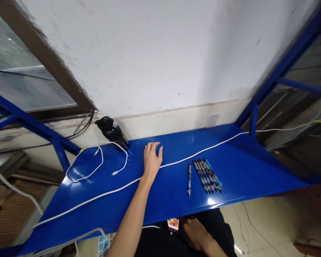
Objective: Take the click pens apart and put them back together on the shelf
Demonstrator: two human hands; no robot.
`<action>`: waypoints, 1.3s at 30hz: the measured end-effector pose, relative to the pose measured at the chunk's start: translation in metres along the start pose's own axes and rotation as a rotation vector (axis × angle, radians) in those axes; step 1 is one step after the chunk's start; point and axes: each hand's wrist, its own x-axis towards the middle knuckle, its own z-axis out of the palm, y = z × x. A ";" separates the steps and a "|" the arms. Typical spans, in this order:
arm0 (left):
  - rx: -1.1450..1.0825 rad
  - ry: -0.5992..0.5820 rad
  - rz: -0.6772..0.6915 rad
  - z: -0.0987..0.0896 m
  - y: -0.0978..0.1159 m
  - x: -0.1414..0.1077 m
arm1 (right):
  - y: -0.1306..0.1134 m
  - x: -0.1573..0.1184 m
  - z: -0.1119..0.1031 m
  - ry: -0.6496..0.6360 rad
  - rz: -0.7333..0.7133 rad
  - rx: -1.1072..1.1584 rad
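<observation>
My left hand [152,157] reaches over the blue table, fingers curled and thumb near them, around a small teal item [157,150] that is mostly hidden. In my lap, below the table's front edge, my right hand [194,231] rests in shadow beside a lit phone [173,224]; its fingers are too dark to read. A single grey-and-black pen [189,180] lies on the table, right of my left hand. Further right, several similar pens [204,176] lie side by side, with a teal pen [213,174] at their right end.
Across the blue table [246,167] runs a long white cable [96,195], passing by my left wrist. A black bottle [112,132] stands at the back left against the wall. Near it lies a looped white charging cable [103,160]. Blue metal posts [253,119] flank the table.
</observation>
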 end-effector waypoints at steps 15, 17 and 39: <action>0.025 -0.672 0.031 0.041 0.094 -0.041 | 0.013 -0.006 0.012 0.055 0.080 0.043; 0.034 -0.671 -0.003 0.043 0.097 -0.041 | 0.014 -0.005 0.014 0.047 0.089 0.037; -1.018 -0.385 -0.469 -0.056 0.082 -0.085 | -0.023 -0.056 -0.072 0.229 -0.008 0.942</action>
